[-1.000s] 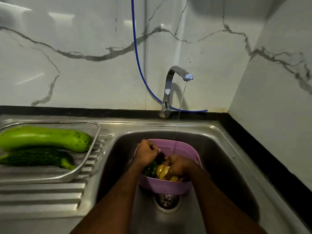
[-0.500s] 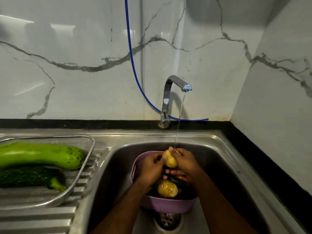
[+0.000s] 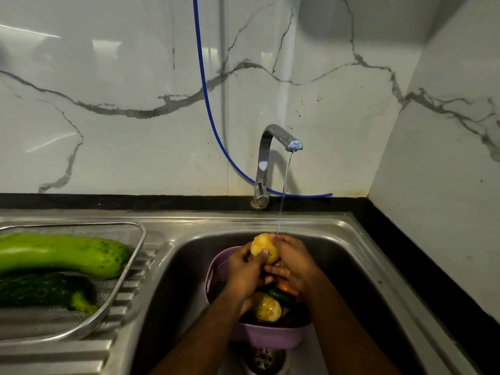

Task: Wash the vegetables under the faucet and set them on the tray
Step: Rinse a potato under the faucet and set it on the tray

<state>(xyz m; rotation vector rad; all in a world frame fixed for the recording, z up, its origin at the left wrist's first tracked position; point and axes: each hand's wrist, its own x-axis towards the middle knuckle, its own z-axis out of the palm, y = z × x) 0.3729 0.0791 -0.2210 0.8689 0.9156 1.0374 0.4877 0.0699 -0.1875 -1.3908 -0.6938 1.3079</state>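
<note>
On the left, a wire tray (image 3: 136,234) holds a long light green gourd (image 3: 62,254) and a dark green bumpy one (image 3: 46,290), both cut off by the picture's edge. In the sink (image 3: 351,255), the left hand (image 3: 244,272) and right hand (image 3: 293,262) curl their fingers round a yellow potato (image 3: 263,246) under the thin water from the faucet (image 3: 266,158). Below them, a purple basket (image 3: 266,338) holds another potato (image 3: 266,307) and maybe a carrot, mostly hidden by the arms.

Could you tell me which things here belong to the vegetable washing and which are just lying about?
Job: potato held by left hand and right hand, faucet, purple basket of vegetables, tray holding pale green gourd and dark cucumber.

Lying about: blue hose.
</note>
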